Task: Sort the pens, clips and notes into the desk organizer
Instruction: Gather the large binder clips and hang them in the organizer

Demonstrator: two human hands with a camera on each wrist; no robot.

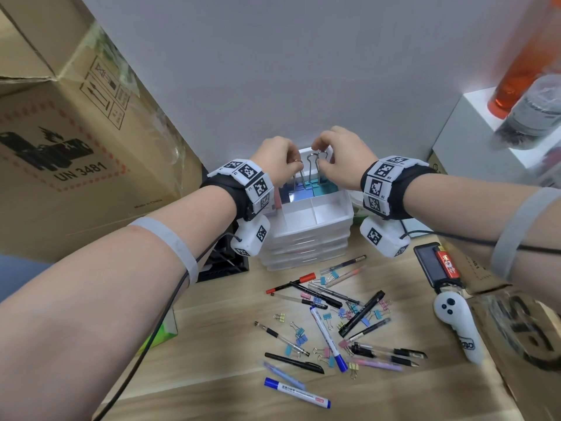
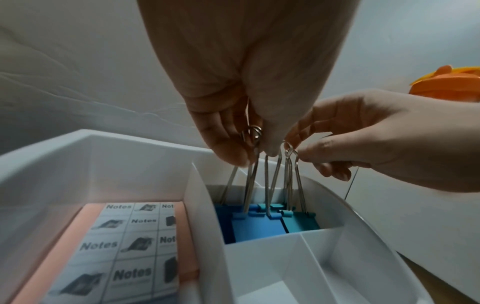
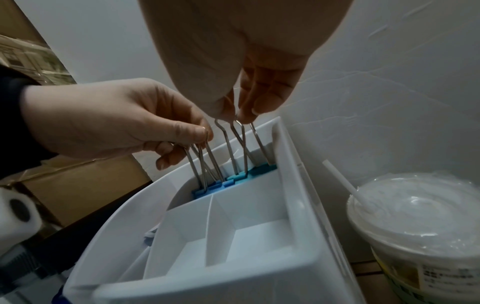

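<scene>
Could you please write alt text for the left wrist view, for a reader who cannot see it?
Both hands pinch the wire handles of large blue and teal binder clips standing in a rear compartment of a white desk organizer: the left hand from above, the right hand from the right. A pink pad of sticky notes lies in the left compartment.

- cardboard box at left — "UN 3481" printed black inside a red dashed border, beside a black battery-and-flame pictogram
- same box, lower edge: small print, seems "Made in China", blurred
- same box, upper face: row of handling symbols with up-arrows
- pink sticky-note pad in the organizer's left compartment — wrapper repeats "Notes" in a grid
- wrist bands: black-and-white square marker codes
- white tub label: print too small to read
</scene>
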